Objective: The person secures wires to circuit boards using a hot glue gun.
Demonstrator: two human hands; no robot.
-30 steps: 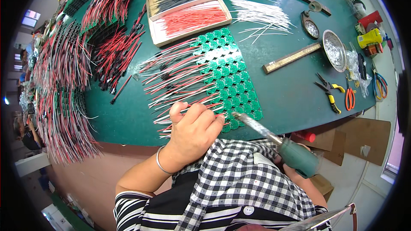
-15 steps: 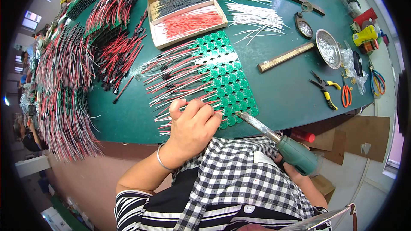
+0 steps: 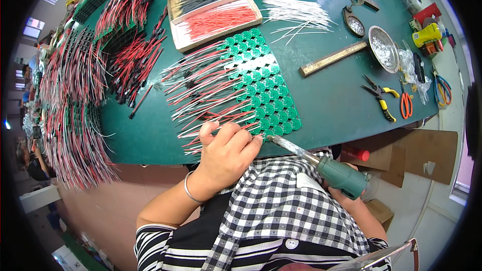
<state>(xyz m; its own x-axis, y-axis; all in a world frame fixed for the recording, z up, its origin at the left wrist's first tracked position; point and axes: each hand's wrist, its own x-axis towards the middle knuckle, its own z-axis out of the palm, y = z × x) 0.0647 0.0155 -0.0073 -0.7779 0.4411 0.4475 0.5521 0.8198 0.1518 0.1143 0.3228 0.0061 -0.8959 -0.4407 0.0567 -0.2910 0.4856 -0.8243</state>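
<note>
My left hand [image 3: 227, 154] is closed in a pinch at the near left corner of a panel of round green circuit boards [image 3: 271, 98]. A thin wire appears to be between its fingertips, mostly hidden by the fingers. Rows of red and white wires [image 3: 206, 86] stick out leftward from the panel. Partly hidden behind the tool, my right hand [image 3: 345, 199] grips a green soldering gun [image 3: 342, 176] by its body. The metal tip of the gun is at the panel's near edge, close beside the left fingertips.
Beyond the panel stand a cardboard box [image 3: 175, 32] of red and black wires and a pile of white wires [image 3: 296, 12]. Wire bundles [image 3: 75, 70] crowd the left. Rightward lie a metal bar [image 3: 334, 59], a metal bowl [image 3: 383, 50], pliers [image 3: 380, 98] and orange-handled scissors [image 3: 405, 104].
The soldering gun's tip has moved left and nearer to me, toward my left fingertips. My left hand stays pinched in nearly the same place. The whole view has shifted slightly.
</note>
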